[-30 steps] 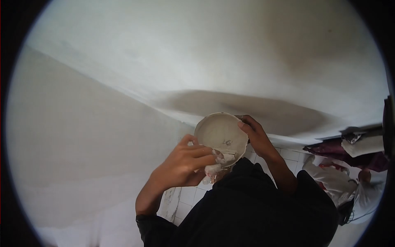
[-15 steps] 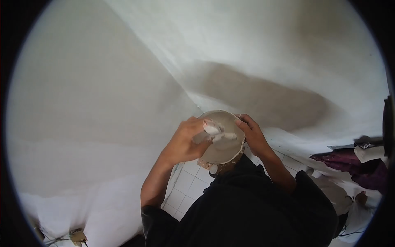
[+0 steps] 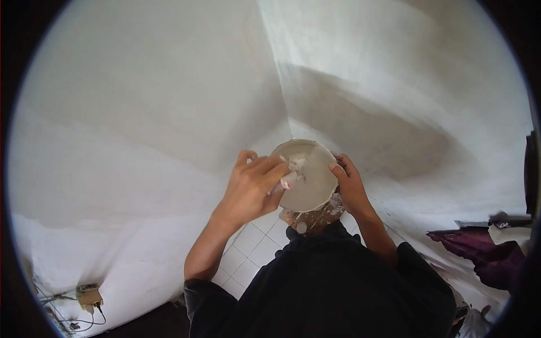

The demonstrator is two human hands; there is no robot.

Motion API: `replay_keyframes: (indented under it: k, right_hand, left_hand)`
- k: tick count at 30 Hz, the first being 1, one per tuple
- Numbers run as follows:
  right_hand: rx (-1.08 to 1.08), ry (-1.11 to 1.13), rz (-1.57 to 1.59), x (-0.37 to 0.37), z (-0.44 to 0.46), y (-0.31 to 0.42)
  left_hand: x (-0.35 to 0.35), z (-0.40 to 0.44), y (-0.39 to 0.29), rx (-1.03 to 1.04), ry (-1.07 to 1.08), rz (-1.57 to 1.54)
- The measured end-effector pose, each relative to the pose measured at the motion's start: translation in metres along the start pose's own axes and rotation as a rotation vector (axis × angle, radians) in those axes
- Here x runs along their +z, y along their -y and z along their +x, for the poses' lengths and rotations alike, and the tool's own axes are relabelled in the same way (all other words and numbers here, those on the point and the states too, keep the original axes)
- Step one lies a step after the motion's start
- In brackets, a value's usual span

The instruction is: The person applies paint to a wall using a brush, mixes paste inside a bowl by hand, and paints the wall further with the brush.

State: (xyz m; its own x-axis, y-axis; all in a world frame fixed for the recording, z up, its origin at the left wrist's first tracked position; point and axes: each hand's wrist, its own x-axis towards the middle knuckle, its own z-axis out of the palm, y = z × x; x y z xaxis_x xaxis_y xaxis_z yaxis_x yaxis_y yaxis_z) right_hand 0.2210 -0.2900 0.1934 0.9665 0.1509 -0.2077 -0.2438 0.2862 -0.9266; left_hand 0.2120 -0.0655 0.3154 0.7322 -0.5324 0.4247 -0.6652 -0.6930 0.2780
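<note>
fingers of the left hand (image 3: 253,186) are curled closed around a whitish, smeared tool (image 3: 292,174), which sits over a round pale container (image 3: 320,180); whether it touches the inside cannot be told. the right hand (image 3: 349,183) is partly open, clasping the container's right side with the thumb at the rim. just nearer, partly covered by the container, is a brown, white-spattered surface (image 3: 318,218). the black shirt (image 3: 321,281) blocks much of the tiled floor (image 3: 245,253). on the far side, the left wall (image 3: 141,112) and right wall (image 3: 366,50) meet in a corner. near left, a yellowish box (image 3: 89,297) trails cables; near right lies maroon cloth (image 3: 487,262).
</note>
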Motion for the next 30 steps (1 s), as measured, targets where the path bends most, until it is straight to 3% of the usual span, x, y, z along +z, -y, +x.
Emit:
replay_keyframes:
  k: [8,14,19,22,24,30]
  right_hand:
    - [0.057,0.026,0.016,0.032,0.004,-0.005]
    - [0.05,0.035,0.076,0.036,0.01,-0.013]
    - [0.042,0.052,0.042,0.03,0.009,-0.021]
    - [0.062,0.034,0.03,0.022,0.006,-0.02]
    - [0.041,0.058,0.045,0.014,0.01,-0.023]
    - [0.041,0.052,0.042,0.009,0.001,-0.027]
  left_hand:
    - [-0.013,-0.04,0.001,-0.084,0.1,-0.224]
    - [-0.005,-0.028,0.002,-0.116,0.04,-0.444]
    - [0.0,-0.01,0.018,-0.193,-0.053,-0.346]
    - [0.001,-0.016,0.013,-0.178,0.006,-0.188]
    - [0.003,-0.016,0.007,-0.071,-0.076,0.066]
    - [0.026,-0.031,-0.003,-0.063,-0.063,0.081]
